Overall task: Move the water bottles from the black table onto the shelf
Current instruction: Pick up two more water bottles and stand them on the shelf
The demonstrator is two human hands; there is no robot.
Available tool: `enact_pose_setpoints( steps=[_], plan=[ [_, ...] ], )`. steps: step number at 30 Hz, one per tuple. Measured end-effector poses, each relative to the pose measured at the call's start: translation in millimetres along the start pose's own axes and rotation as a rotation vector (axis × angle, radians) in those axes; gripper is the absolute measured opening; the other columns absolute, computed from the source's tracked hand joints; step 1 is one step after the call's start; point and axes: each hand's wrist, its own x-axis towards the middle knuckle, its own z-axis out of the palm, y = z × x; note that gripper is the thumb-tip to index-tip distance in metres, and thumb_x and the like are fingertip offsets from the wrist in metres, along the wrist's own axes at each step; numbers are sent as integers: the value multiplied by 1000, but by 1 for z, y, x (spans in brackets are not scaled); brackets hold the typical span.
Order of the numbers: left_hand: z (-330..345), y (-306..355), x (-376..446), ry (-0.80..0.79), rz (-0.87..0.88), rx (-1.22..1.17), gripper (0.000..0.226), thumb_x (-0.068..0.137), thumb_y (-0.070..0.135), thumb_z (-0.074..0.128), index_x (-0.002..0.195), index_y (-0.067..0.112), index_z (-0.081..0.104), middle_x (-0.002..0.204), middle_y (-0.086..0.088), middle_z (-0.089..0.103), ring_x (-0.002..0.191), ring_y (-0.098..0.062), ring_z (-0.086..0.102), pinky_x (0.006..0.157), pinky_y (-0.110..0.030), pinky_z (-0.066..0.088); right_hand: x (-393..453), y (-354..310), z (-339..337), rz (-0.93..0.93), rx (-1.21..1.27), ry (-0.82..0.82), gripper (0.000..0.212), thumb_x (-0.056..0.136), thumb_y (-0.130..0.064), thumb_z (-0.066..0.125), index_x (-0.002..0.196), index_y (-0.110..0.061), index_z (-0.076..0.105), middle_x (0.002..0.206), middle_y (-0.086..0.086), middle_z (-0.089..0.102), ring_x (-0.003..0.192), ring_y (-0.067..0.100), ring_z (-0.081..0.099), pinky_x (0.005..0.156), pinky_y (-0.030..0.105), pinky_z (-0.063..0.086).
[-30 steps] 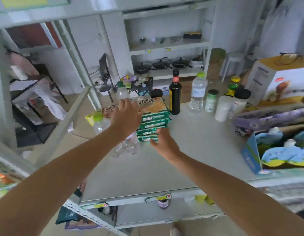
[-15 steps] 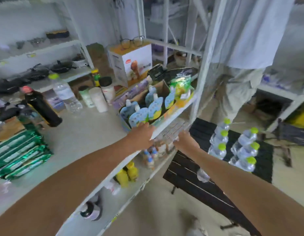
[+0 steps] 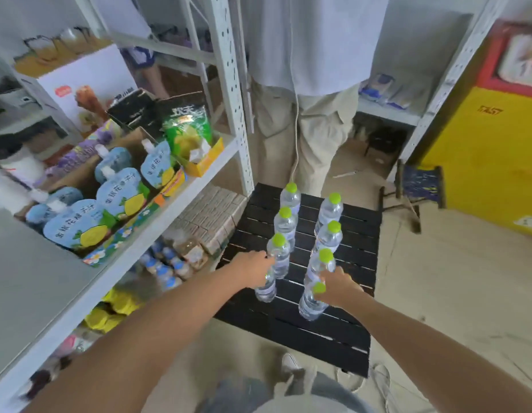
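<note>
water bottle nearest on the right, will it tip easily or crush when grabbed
The nearest right bottle looks tall and narrow, so probably tippy if nudged. Thin clear plastic likely flexes under the right hand. It looks full, so fairly heavy.

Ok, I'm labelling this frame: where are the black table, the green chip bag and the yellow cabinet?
black table (image 3: 342, 335), head view, bare slats near front edge
green chip bag (image 3: 188, 126), head view, front panel
yellow cabinet (image 3: 479, 162), head view, front face
</note>
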Motion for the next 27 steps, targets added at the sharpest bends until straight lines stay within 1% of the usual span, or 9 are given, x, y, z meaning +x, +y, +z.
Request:
enact_pose_setpoints(
  steps=[3, 6, 10, 16, 19, 22, 24, 26, 27],
  plan=[
    [13, 13, 12, -44, -23, 14, 40, 88, 13, 46, 128, 8, 42, 128, -18, 48, 118, -40, 46, 97, -47, 45, 4, 12, 11, -59, 77, -56, 61, 83, -36, 61, 135, -15, 37, 136, 18, 41, 122, 36, 48, 94, 38, 43],
    [18, 18, 17, -53, -115, 49, 38, 90, 8, 44, 128, 8, 43, 131, -16, 41, 123, -38, 40, 98, -47, 43, 6, 13, 16, -111, 173, -26, 55, 84, -28, 62, 132, -14, 40, 135, 16, 40, 117, 33, 51, 78, 32, 38],
    [23, 14, 19, -41, -201, -44, 41, 89, 7, 46, 130, 13, 42, 131, -16, 39, 118, -38, 45, 93, -46, 45, 8, 7, 23, -179, 176, 82, 43, 88, -17, 58, 127, -10, 43, 132, 16, 41, 111, 30, 55, 80, 32, 44],
    [34, 8, 8, -19, -196, -221, 46, 79, 18, 65, 122, 13, 48, 117, -12, 47, 105, -33, 57, 84, -39, 47, 7, 9, 17, -270, 133, 65, 38, 83, -14, 60, 118, -6, 50, 129, 9, 48, 111, 32, 56, 88, 33, 45],
    [32, -1, -19, 68, -260, -432, 40, 74, 16, 68, 111, 10, 54, 98, -3, 41, 90, -24, 51, 68, -29, 37, 3, -4, 7, -317, 109, 51, 39, 80, -18, 60, 117, -8, 53, 126, 8, 52, 112, 29, 55, 92, 33, 45],
    [23, -16, -56, 182, -310, -554, 36, 72, 14, 69, 106, 9, 59, 99, -7, 50, 96, -25, 53, 75, -28, 42, -6, -38, -8, -422, 72, 86, 38, 77, -24, 60, 113, -13, 54, 120, 5, 57, 108, 30, 58, 89, 33, 45],
    [10, -25, -88, 288, -347, -608, 33, 70, 11, 69, 101, 6, 62, 94, -6, 50, 92, -23, 51, 69, -20, 35, -21, -67, -20, -522, 20, 134, 37, 79, -27, 59, 113, -14, 56, 116, 3, 59, 107, 30, 59, 87, 32, 46],
    [-4, -35, -127, 389, -428, -636, 36, 71, 14, 71, 106, 8, 64, 95, -3, 51, 89, -15, 46, 62, -18, 27, -41, -100, -33, -710, 8, 288, 36, 73, -32, 58, 104, -14, 64, 104, 3, 66, 95, 28, 66, 76, 32, 50],
    [-10, -40, -149, 442, -479, -649, 39, 71, 17, 72, 108, 11, 65, 96, -4, 54, 89, -14, 46, 62, -18, 27, -52, -119, -41, -811, 24, 372, 37, 65, -37, 56, 92, -14, 69, 90, 2, 71, 79, 24, 71, 62, 28, 53]
  ],
)
